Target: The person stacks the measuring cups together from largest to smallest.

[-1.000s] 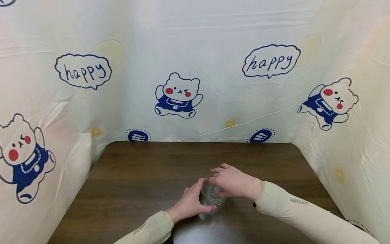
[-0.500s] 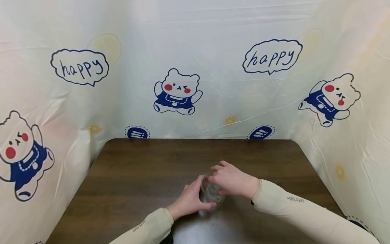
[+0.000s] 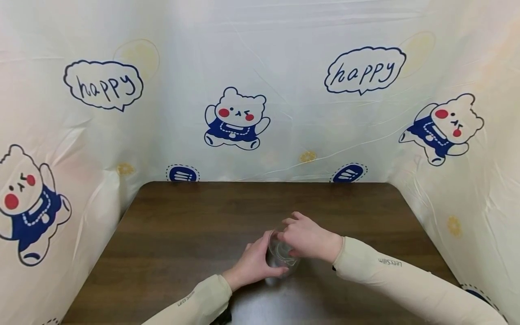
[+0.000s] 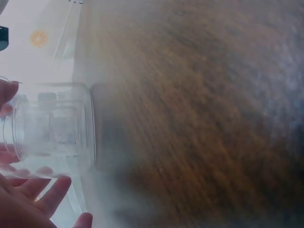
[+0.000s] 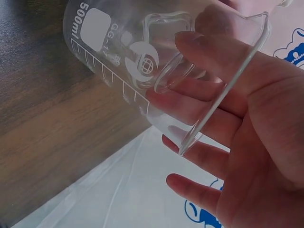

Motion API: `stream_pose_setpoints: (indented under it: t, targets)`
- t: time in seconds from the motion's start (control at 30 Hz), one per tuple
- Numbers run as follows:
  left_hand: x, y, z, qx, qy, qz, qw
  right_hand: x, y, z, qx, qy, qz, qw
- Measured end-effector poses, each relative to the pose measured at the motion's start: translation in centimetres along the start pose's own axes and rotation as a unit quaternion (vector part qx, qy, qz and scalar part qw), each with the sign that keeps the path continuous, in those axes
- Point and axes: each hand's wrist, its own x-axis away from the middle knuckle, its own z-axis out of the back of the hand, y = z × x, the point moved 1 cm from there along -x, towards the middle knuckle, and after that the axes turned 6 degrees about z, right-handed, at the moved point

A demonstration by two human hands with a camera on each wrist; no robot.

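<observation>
A clear 500 ml glass beaker (image 5: 97, 61) with white markings stands upright on the wooden table, and a smaller clear glass beaker (image 4: 64, 126) is inside it. My left hand (image 3: 253, 262) grips the big beaker from its left side, thumb in front and fingers behind. From the right, my right hand (image 3: 310, 239) reaches over the rim. In the right wrist view its thumb and some fingers are inside the big beaker, pinching the small beaker (image 5: 166, 23) near its rim; other fingers stay outside the glass. Reflections blur the exact contact.
The dark brown table (image 3: 183, 225) has rounded far corners. A pale curtain (image 3: 292, 135) printed with bears and speech bubbles hangs around its back and sides.
The head view has tilted slightly down, so the scene sits higher in the picture. Both hands keep nearly the same place on the beakers.
</observation>
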Motion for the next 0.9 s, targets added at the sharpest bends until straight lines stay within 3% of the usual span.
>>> stream_pose_setpoints:
  t: [0.9]
  targets:
    - [-0.04,0.21,0.2,0.007,-0.01,0.001,0.9999,-0.39,-0.24,-0.67,0.022,0.01,-0.004,1.0]
